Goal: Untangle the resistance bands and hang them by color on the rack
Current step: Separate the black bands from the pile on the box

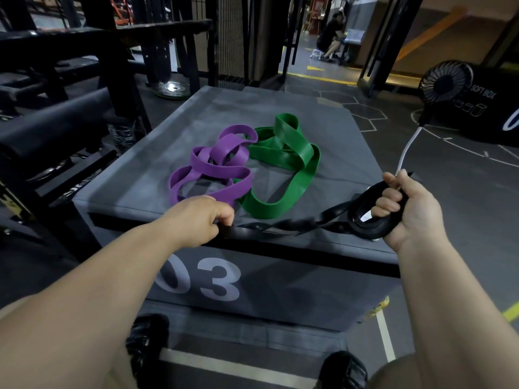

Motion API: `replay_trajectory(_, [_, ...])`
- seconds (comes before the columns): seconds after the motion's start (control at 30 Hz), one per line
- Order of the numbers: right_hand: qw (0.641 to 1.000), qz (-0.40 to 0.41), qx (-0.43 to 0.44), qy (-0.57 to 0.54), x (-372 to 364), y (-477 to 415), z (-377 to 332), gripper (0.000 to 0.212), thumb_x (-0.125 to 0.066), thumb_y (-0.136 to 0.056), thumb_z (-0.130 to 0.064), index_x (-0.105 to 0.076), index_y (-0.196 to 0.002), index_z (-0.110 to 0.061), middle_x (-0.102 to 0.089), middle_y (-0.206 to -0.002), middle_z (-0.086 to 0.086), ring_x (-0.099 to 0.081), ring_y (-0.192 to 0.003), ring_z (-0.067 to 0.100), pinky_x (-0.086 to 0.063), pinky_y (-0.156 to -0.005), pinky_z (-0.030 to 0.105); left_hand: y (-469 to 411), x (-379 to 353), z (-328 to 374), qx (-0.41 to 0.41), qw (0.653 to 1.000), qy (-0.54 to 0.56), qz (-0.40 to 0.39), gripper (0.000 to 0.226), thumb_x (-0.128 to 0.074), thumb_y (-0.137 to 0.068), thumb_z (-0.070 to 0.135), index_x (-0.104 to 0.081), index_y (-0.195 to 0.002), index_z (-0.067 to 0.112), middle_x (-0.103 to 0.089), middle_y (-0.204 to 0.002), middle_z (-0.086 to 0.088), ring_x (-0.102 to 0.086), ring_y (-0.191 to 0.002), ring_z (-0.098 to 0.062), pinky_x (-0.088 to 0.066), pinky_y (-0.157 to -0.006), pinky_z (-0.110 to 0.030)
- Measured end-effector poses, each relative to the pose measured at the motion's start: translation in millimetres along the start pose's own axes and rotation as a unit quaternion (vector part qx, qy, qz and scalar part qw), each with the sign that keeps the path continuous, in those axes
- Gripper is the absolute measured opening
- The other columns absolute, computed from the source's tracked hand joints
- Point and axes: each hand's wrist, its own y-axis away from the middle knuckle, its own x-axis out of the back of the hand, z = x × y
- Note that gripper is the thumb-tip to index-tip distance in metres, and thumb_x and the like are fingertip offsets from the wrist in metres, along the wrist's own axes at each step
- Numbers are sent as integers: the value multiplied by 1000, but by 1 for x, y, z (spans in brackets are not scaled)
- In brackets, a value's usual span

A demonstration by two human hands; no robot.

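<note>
At ten o'clock stands a dark metal frame (118, 66). At seven o'clock on the grey padded box (134, 175) marked 03, the left hand (200, 217) curls its fingers round one end of a twisted black band (283, 227). The purple band (222, 171) lies coiled mid-box, touching the green band (283, 155) at its three o'clock. At four o'clock the right hand (407, 209) is fisted round the black band's other, looped end. A small fan (443, 81) sits at two o'clock.

purple band (213, 169), green band (283, 164), glossy black band (280, 227), grey box (134, 175) with pale "03"
</note>
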Motion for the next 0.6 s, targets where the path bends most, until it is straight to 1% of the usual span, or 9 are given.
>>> replay_trajectory(0.07, [1000, -6, 2, 1, -1, 1, 0, 24, -51, -98, -33, -58, -87, -13, -33, -50, -9, -27, -37, 4, -25, -37, 16, 1, -1, 0, 1, 1000, -20, -4, 31, -53, -83, 5, -56, -87, 35, -46, -85, 10, -51, -81, -12, -35, -70, -26])
replay_trajectory(0.13, [1000, -13, 2, 8, -1, 3, 1, 24, -51, -98, -33, -59, -87, -13, -33, -50, -9, -27, -37, 4, -25, -37, 16, 0, -4, -3, -6, 1000, -5, -19, 32, -54, -83, 6, -53, -89, 37, -43, -87, 11, -51, -83, -13, -36, -70, -25])
replay_trajectory(0.2, [1000, -19, 1, 9, -2, 4, 1, 23, -51, -98, -32, -59, -87, -13, -34, -50, -9, -27, -37, 4, -25, -37, 16, 1, -7, -5, -16, 999, 34, -28, 34, -64, -83, 13, -46, -90, 41, -40, -93, 13, -50, -83, -10, -36, -69, -21])
replay_trajectory(0.27, [1000, -25, -7, 9, -3, 6, 1, 24, -51, -98, -33, -59, -87, -13, -33, -50, -9, -27, -36, 4, -25, -37, 16, -1, -10, -4, -28, 997, 71, -4, 32, -74, -80, 24, -45, -92, 35, -40, -94, 12, -47, -80, -8, -35, -69, -19])
replay_trajectory(0.37, [999, -33, -15, 28, -6, 8, 2, 23, -50, -98, -32, -58, -87, -13, -33, -50, -8, -27, -36, 5, -25, -37, 17, -3, -8, 0, -31, 987, 150, 56, 24, -72, -83, 24, -49, -78, 30, -55, -82, 2, -52, -75, -13, -38, -66, -32])
replay_trajectory(0.43, [998, -29, -15, 48, -7, 8, 5, 23, -51, -98, -31, -58, -87, -13, -33, -49, -8, -26, -36, 5, -25, -36, 18, -4, -4, 3, -19, 970, 233, 71, 19, -71, -84, 16, -55, -79, 25, -62, -81, -6, -57, -74, -18, -46, -72, -38])
replay_trajectory(0.5, [997, -24, -10, 70, -6, 9, 8, 21, -51, -98, -30, -58, -87, -13, -34, -50, -7, -27, -36, 6, -25, -36, 18, -2, 0, 9, -19, 945, 318, 70, 20, -70, -84, 4, -57, -81, 19, -60, -79, -5, -57, -75, -16, -48, -74, -28])
replay_trajectory(0.57, [994, -30, -10, 103, -6, 10, 12, 18, -52, -98, -29, -58, -89, -13, -35, -49, -6, -27, -36, 7, -25, -36, 18, 1, 3, 16, -26, 920, 388, 51, 23, -67, -82, -7, -60, -83, 15, -61, -78, 2, -58, -76, -3, -47, -73, -14])
replay_trajectory(0.6, [991, -41, -16, 125, -7, 11, 17, 16, -53, -98, -28, -56, -90, -13, -35, -48, -6, -27, -35, 7, -25, -36, 18, 1, 3, 20, -29, 908, 417, 38, 25, -65, -82, -11, -62, -86, 13, -63, -80, 4, -60, -76, 0, -48, -75, -12])
